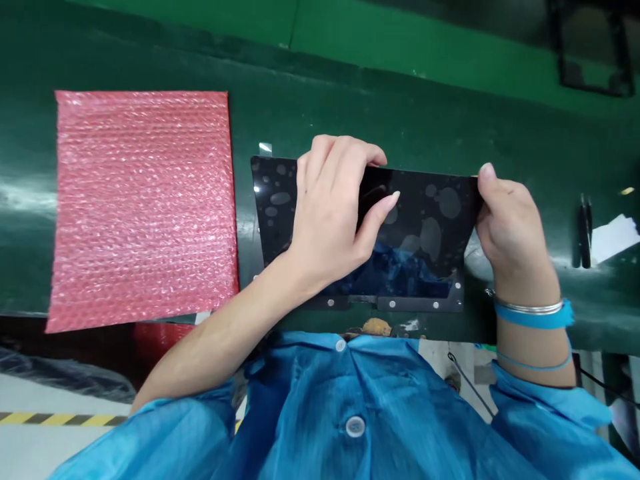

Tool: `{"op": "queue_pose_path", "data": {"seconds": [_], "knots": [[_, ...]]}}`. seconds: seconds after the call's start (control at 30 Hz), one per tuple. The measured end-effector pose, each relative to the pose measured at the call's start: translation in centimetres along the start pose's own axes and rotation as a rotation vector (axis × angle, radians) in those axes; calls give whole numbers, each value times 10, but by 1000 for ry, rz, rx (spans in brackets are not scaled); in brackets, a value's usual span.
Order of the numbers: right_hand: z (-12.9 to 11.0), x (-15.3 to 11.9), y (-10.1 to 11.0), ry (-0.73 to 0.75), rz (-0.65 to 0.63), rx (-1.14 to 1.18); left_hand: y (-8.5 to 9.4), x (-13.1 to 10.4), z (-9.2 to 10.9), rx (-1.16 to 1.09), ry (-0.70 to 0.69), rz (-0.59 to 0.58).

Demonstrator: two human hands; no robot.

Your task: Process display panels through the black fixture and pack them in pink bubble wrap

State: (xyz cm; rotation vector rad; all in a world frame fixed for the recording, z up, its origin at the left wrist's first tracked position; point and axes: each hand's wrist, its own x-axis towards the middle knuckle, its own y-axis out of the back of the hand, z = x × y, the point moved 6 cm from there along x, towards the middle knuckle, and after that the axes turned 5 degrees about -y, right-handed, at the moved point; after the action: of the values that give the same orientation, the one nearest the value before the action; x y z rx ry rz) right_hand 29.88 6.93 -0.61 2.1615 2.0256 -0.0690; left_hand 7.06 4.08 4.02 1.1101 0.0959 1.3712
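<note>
A glossy black panel with pale oval marks is tilted above the green table in front of me. Small round silvery dots line its near edge. My left hand reaches over it, the fingertips curled over the far edge and the thumb spread apart over the surface. At the panel's right end my right hand grips the far corner, thumb on top; its other fingers are mostly hidden behind the panel. A small clear tab sticks out past the far left corner.
Pink bubble wrap lies flat at the left of the green table. To the right are black tweezers beside a white paper piece. A black frame sits at the back right.
</note>
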Motion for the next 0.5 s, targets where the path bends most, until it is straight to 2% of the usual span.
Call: {"op": "queue_pose_path", "data": {"seconds": [0.13, 0.2, 0.3, 0.37, 0.43, 0.5], "knots": [[-3, -9, -1, 34, 130, 90, 4, -1, 2, -20, 33, 12], [-5, -14, -1, 71, 204, 115, 6, -1, 7, -18, -22, 53], [-6, -16, -2, 125, 247, 140, 9, 1, 12, -53, -75, 108], [-3, -16, -2, 140, 269, 160, 12, 3, 10, -64, -46, 83], [1, -13, 0, 130, 307, 192, 22, 6, 4, -15, -11, 53], [6, -10, 3, 106, 350, 258, 38, 7, -6, 51, 33, 82]]}}
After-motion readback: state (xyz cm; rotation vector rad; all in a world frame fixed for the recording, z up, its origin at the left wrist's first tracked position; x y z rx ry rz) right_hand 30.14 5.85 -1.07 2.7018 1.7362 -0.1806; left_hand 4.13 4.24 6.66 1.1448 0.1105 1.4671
